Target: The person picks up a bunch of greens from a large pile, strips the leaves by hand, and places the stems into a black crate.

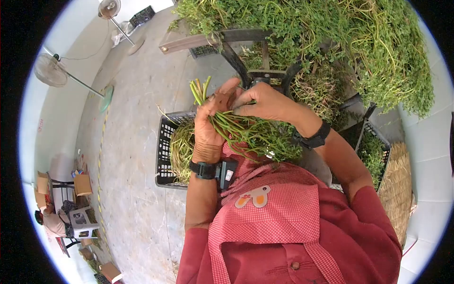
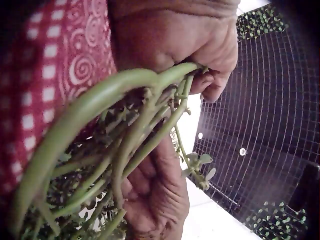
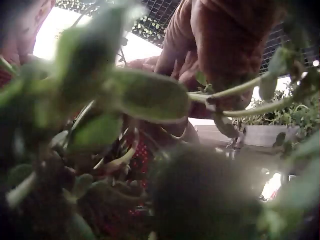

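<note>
My left hand (image 1: 210, 124) grips a bunch of leafy green stems (image 1: 231, 128), the cut ends sticking up past the fingers and the leaves hanging over the apron. In the left wrist view, thick stems (image 2: 82, 105) run out from under that hand (image 2: 175, 37). My right hand (image 1: 269, 102) meets it at the bunch, thumb and forefinger pinching at the stems; its fingertips are partly hidden. Blurred leaves (image 3: 92, 75) cover much of the right wrist view, with the right hand (image 3: 225, 47) behind them.
A large heap of the greens (image 1: 321, 33) lies on the table ahead. Beside my left forearm stands a black crate (image 1: 164, 151) holding stalks. Another crate (image 1: 385, 151) is at the right near a straw mat (image 1: 396, 189). Fans (image 1: 49, 70) and a seated person (image 1: 54, 222) are at far left.
</note>
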### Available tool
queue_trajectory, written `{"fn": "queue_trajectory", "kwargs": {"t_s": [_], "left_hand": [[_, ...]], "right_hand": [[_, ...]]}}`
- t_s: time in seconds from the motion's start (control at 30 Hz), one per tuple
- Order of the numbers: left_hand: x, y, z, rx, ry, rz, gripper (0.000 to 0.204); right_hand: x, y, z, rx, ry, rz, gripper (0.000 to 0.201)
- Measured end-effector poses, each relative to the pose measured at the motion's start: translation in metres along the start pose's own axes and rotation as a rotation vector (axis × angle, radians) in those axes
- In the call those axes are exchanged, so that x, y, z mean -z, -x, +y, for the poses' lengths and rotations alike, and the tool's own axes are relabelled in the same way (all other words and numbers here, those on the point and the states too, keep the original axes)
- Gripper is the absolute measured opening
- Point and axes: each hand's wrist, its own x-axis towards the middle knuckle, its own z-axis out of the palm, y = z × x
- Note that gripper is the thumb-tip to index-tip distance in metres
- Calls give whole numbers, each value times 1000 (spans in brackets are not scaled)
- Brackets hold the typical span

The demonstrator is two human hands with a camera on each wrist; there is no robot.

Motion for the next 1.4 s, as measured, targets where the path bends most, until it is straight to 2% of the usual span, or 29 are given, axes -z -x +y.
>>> {"fn": "queue_trajectory", "kwargs": {"t_s": [0.07,0.13,0.17,0.23,0.27,0.3,0.33,0.37,0.4,0.43,0.47,0.53,0.57,0.63,0.67,0.73,0.77,0.83,0.87,0.97,1.0,1.03,1.07,1.1,1.17,1.23,1.33,1.37,1.4], "left_hand": [[2,-2,-1,-5,-2,26,44],[2,-2,0,43,3,53,35],[2,-2,-1,42,4,55,35],[1,-3,-2,-35,17,-17,38],[-6,0,0,-4,-5,37,41],[-5,0,2,-14,-3,39,41],[-3,-1,4,-9,-26,50,42],[-2,0,4,1,-46,65,45],[4,-3,3,-28,-16,-25,46],[4,-3,2,-31,-9,-23,46],[2,-5,1,-41,-15,5,46],[1,-8,0,-64,-18,31,47],[4,-9,-2,-75,-27,34,47],[4,-8,-3,-90,-35,38,46],[2,-8,-3,-93,-37,60,46],[3,-7,-3,-95,-42,81,46],[7,-8,-4,-72,-28,100,46],[9,-8,-4,-48,-12,117,46],[9,-8,-4,-54,0,101,46],[11,-7,-5,-61,-22,53,45],[12,-6,-5,-59,-58,22,45],[10,-5,-5,-57,-56,16,45],[8,-3,-4,-9,-99,20,51],[6,-1,-3,40,-143,28,67],[2,4,1,19,-116,52,64],[2,7,1,8,-88,79,62],[4,3,1,-15,-47,57,59],[8,0,1,-16,-13,29,51],[11,-1,0,-12,21,4,45]], "right_hand": [[-1,-2,-6,2,17,44,22],[-5,-7,-12,-62,357,249,32],[-9,-9,-11,-63,357,247,32],[-14,-16,-4,45,557,612,29],[-5,-17,0,50,561,610,29],[10,-14,7,-126,229,627,26],[23,-12,12,-295,-103,625,22],[33,-5,9,-291,-98,613,22],[43,5,6,-329,-551,564,18],[49,10,3,-353,-999,501,13],[49,13,-2,-353,-989,500,13],[36,24,-16,-446,-850,202,18],[25,27,-17,-445,-844,195,18],[-2,29,-13,-228,-270,72,25],[-9,30,-16,-226,-268,70,25],[-19,31,-23,12,24,155,29],[-19,30,-27,13,23,159,29],[-16,29,-36,-99,79,135,27],[-17,29,-36,-99,83,135,27],[-23,25,-20,-38,68,286,26],[-26,20,-1,-29,71,421,26],[-23,16,-3,-19,73,556,26],[-15,19,-3,-232,-265,453,24],[-5,23,-4,-231,-261,454,24],[19,28,-10,-370,-961,402,17],[25,33,-17,-323,-1002,383,14],[23,31,-20,-221,-857,284,16],[19,28,-18,-213,-856,284,16],[13,25,-18,-207,-643,248,17]]}}
